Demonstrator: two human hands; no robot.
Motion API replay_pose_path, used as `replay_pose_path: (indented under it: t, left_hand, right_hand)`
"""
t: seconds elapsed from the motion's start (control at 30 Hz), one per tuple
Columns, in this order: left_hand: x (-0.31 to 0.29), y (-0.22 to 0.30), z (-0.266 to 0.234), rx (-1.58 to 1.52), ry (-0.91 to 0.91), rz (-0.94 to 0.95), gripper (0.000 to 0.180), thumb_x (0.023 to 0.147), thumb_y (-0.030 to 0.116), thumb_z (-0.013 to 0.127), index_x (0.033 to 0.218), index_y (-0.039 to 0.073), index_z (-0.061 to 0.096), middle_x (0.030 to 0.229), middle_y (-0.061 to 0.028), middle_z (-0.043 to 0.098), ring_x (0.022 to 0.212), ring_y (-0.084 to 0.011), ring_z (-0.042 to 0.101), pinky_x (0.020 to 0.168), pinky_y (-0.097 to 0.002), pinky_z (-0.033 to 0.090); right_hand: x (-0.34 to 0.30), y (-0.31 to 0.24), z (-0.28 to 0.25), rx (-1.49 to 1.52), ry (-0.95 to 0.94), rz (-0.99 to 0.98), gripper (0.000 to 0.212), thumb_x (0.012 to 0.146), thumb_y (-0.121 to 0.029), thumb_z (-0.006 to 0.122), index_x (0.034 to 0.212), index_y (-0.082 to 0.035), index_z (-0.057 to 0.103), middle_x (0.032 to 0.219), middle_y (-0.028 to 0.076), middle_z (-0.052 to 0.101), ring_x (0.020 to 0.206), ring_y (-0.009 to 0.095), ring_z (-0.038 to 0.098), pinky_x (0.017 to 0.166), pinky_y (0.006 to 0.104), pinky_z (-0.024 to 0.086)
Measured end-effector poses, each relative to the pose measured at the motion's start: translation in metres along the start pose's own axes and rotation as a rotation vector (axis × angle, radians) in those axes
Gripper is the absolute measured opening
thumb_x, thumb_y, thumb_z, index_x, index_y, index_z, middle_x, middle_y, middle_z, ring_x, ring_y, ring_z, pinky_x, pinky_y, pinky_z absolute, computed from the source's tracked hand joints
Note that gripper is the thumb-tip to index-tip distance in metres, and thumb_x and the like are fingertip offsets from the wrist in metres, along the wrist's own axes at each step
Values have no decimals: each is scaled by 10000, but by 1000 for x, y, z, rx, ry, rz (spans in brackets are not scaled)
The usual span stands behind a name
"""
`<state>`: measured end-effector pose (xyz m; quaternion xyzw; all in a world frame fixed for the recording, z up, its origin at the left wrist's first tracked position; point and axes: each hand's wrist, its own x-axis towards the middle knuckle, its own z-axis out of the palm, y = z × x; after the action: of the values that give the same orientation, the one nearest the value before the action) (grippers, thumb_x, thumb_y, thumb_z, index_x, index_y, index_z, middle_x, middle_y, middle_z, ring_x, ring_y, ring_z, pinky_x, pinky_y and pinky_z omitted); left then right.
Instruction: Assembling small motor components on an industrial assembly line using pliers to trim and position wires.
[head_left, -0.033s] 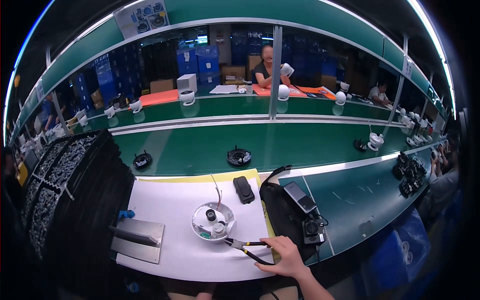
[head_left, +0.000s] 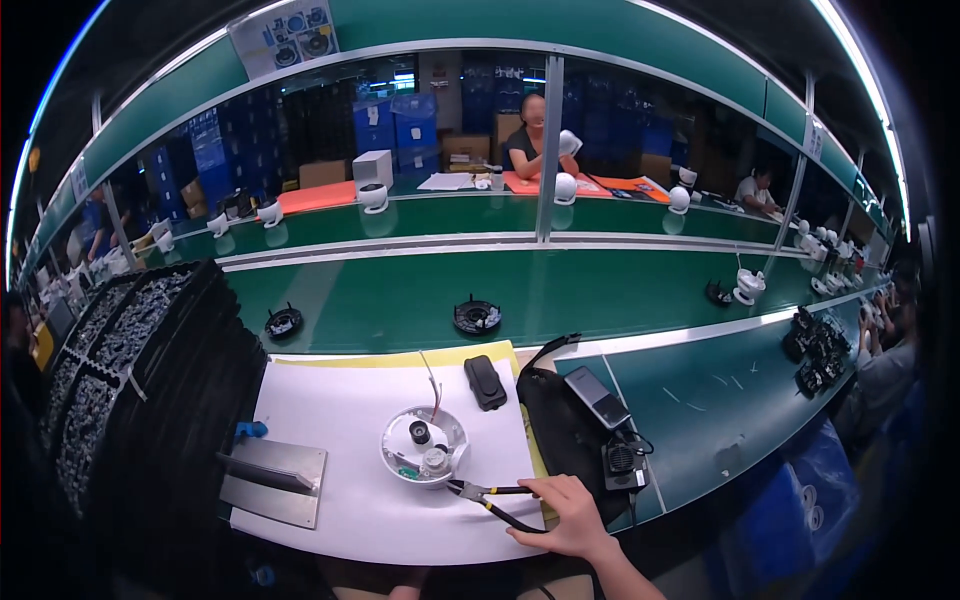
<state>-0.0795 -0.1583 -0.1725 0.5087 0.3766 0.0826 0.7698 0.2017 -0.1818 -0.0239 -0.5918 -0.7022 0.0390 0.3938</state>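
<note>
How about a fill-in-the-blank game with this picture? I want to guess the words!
1. The right hand holds the ____.
2. The white bowl sits on a sheet coloured ____.
3. The metal plate lies to the ____ of the bowl.
4. Beyond the sheet, black parts lie on a surface coloured ____.

Missing words: pliers; white; left; green.

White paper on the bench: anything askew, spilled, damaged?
Slightly: the white paper lies askew on the yellow sheet, which shows along the far edge. Thin wires stick up from the white housing. No visible spill or damage.
</note>
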Motion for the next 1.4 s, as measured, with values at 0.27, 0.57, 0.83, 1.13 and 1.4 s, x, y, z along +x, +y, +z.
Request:
replay_pose_path:
  t: [0.27,0.57,0.83,1.13,1.4]
  left_hand:
    - [-63,102,2,-126,-109,133,355,938,303,478,954,-24,616,780,-81,661,646,-162,635,588,-244,494]
    - [15,164,-26,-438,176,245,480,974,379,324,1339,133,133,1190,-289,500,941,-354,624,738,-361,544]
    - [38,177,-35,-457,110,331,443,974,278,359,1339,72,218,1214,-224,490,1068,-341,558,904,-421,489]
    - [115,268,-91,-507,35,512,503,965,338,381,1275,-55,328,1142,-234,509,1022,-282,568,891,-326,491]
    - [241,340,-157,-498,247,631,475,962,289,383,1304,-8,240,1210,-236,425,1012,-316,560,849,-333,506]
  right_hand:
    - [0,-14,7,185,151,77,570,569,-230,796,1050,5,601,932,112,616,837,209,606,800,304,452]
    - [-7,15,72,840,350,436,509,738,-134,724,1147,60,493,990,113,603,905,162,590,821,264,445]
    - [-6,9,63,1008,284,484,428,802,-111,602,1163,68,457,987,95,560,897,139,548,860,270,419]
    - [-4,12,63,804,235,463,442,787,-120,630,1161,54,472,982,99,579,890,150,566,851,276,423]
    - [2,-1,57,538,232,406,523,709,-190,729,1122,45,512,886,97,612,794,160,588,739,278,461]
